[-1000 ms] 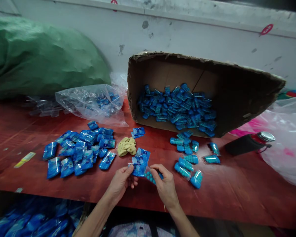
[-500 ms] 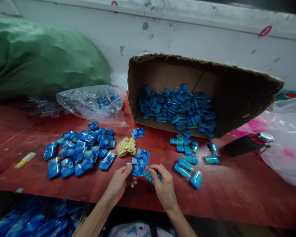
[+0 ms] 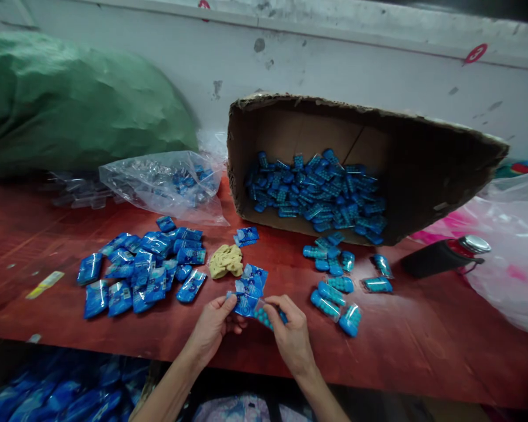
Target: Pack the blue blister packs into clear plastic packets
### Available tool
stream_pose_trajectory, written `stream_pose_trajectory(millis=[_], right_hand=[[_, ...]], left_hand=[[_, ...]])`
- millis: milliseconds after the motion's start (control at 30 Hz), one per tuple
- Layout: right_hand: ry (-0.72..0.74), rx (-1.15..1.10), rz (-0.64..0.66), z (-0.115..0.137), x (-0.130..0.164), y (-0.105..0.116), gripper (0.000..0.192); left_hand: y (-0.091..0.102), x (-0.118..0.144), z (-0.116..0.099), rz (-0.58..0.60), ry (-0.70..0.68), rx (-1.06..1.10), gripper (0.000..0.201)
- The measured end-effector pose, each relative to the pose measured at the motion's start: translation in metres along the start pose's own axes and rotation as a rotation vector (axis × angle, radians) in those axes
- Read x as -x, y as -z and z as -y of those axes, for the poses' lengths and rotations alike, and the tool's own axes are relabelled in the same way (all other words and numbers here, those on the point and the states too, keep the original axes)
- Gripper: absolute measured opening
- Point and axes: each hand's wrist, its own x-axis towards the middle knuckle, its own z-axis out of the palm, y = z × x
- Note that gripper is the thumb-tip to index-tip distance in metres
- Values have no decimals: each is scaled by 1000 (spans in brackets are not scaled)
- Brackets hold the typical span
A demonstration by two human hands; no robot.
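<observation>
My left hand [image 3: 215, 322] is closed, thumb and fingers pinching the left edge of a blue printed card [image 3: 245, 303]. That card overlaps more blue printed cards [image 3: 253, 276] lying on the table. In my right hand [image 3: 293, 331] is a small clear pack of blue balls [image 3: 263, 316], tilted, its clear end close to the held card. Whether the two touch, I cannot tell. Just beyond my hands lies a crumpled yellowish lump [image 3: 226, 261]. Loose ball packs [image 3: 328, 302] rest to the right of my right hand, and filled blue pouches [image 3: 145, 266] are piled to the left.
A cardboard box [image 3: 440, 170] on its side holds many ball packs. Behind the pouches are a clear plastic bag [image 3: 158, 181] and a large green sack [image 3: 79, 105]. A black flask [image 3: 435, 258] lies at the right beside a pinkish plastic bag [image 3: 510, 252]. The red table [image 3: 400, 346] ends near my forearms.
The card in my left hand has turned from nearly edge-on to show more of its blue face. My right hand has shifted slightly left with the ball pack, narrowing the gap.
</observation>
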Motion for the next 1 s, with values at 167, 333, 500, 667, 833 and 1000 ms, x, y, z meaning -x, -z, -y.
stream_pose_trajectory(millis=[167, 333, 500, 667, 833, 1000], right_hand=[[-85, -73, -15, 0, -4, 0, 17], [35, 54, -37, -3, 1, -3, 16], [109, 116, -29, -8, 6, -5, 16], [112, 107, 30, -8, 4, -3, 16], [-12, 33, 72, -8, 1, -5, 16], [-229, 76, 13, -10, 2, -23, 16]], left_hand=[[0, -2, 3, -5, 0, -6, 30], [-3, -2, 9, -59, 44, 48, 32], [-5, -1, 12, -68, 80, 57, 32], [-4, 0, 12, -62, 15, -22, 31], [-9, -1, 13, -57, -62, -139, 29], [-20, -4, 22, -115, -21, 15, 30]])
